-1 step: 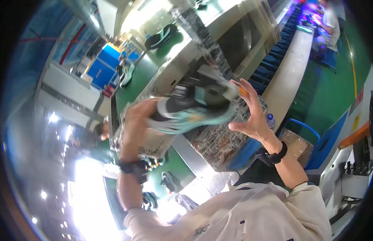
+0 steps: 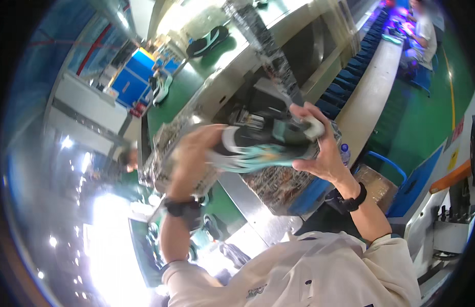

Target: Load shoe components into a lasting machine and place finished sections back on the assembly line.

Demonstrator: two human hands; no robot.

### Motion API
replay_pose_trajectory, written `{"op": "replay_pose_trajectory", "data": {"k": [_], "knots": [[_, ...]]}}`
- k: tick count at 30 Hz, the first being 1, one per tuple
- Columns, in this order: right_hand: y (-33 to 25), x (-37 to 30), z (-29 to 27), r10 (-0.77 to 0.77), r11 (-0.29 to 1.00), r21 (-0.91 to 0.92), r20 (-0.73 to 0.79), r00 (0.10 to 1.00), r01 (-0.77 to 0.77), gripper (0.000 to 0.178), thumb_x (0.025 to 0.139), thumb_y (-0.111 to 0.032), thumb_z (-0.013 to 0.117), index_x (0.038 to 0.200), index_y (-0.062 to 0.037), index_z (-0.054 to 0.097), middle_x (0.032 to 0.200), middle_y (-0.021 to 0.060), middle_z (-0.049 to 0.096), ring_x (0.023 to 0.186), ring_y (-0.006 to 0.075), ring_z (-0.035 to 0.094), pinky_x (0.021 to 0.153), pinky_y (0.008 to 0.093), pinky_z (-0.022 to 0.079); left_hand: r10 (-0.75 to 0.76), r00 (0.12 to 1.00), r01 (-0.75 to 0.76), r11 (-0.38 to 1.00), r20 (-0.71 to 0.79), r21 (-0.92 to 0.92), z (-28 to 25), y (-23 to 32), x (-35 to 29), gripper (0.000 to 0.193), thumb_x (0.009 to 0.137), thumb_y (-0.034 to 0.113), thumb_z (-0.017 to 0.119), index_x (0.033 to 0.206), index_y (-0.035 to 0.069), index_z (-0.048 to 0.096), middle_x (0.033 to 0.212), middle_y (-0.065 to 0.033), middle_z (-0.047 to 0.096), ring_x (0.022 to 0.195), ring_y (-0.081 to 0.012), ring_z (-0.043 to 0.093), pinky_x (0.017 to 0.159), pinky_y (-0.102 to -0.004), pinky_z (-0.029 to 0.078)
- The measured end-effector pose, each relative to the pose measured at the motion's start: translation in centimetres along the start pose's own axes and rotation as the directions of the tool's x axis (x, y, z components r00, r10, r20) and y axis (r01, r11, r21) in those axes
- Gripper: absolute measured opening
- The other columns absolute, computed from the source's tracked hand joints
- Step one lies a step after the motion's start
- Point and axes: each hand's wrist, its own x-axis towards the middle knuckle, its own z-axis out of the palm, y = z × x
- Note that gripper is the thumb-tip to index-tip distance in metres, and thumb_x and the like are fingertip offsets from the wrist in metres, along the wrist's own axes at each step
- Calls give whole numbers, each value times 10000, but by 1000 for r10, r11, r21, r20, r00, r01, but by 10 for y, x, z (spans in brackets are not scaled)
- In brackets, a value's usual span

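Observation:
A sports shoe (image 2: 265,143), black above with a mint-green and white sole side, is held level between my two hands, smeared by motion. My left hand (image 2: 196,153) grips its toe end; the fingers are blurred. At the heel end, my right hand (image 2: 322,146) has its fingers over the top and its thumb along the underside. Under the shoe lies a block wrapped in clear film (image 2: 278,192). Behind the shoe, a film-wrapped bar (image 2: 263,43) slants up over a dark opening in the machine.
Other shoes rest on the green belt, one black (image 2: 208,42) and one pale (image 2: 161,89). Dark pieces line a long rack (image 2: 350,77) at right, beside a white bench where a person sits. A bottle (image 2: 344,152) and a cardboard box (image 2: 373,187) are near my right forearm.
The shoe and my left hand have moved to the right. My right hand, spread apart from the heel before, has closed around it.

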Motion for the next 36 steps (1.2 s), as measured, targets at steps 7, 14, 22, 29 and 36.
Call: {"op": "replay_pose_trajectory", "data": {"k": [7, 14, 22, 29, 36], "knots": [[5, -64, -17, 52, 928, -342, -267, 962, -145, 709, 715, -324, 891, 1255, -28, 540, 1111, 132, 674, 1004, 196, 650, 901, 324, 514, -37, 966, 81, 983, -256, 165, 154, -32, -26, 524, 933, 201, 633, 1359, -42, 449, 1330, -262, 538, 1232, -405, 530, 1054, -467, 415], [-61, -14, 5, 355, 709, -704, 296, 887, -49, 679, 711, -227, 825, 1289, -39, 523, 1007, 251, 675, 983, 411, 663, 889, 419, 510, -4, 967, 41, 989, -254, 140, 200, -65, -60, 473, 910, 223, 595, 1314, -7, 508, 1414, -227, 475, 1343, -406, 406, 1153, -541, 271], [-45, 8, 54, 600, 257, -960, 72, 797, -108, 703, 642, -223, 762, 1284, -46, 537, 832, 233, 681, 879, 427, 671, 849, 461, 518, -44, 961, 63, 996, -274, 61, 208, -66, -60, 505, 898, 255, 605, 1336, 21, 512, 1437, -210, 466, 1357, -408, 394, 1159, -541, 259], [-26, -1, 56, 427, 309, -945, 35, 904, -109, 638, 656, -232, 748, 1236, -35, 572, 890, 235, 686, 912, 418, 670, 872, 435, 513, -11, 942, 26, 999, -336, 39, 203, -68, -59, 466, 863, 263, 652, 1255, 21, 582, 1371, -206, 521, 1330, -403, 419, 1142, -554, 283], [-27, -17, 56, 282, 272, -954, -48, 958, -128, 583, 673, -256, 806, 1179, -51, 603, 957, 218, 693, 893, 391, 679, 817, 475, 525, 54, 936, -24, 996, -347, 91, 216, -79, -58, 423, 871, 286, 665, 1224, 54, 628, 1346, -156, 575, 1308, -351, 473, 1121, -494, 327]]}}
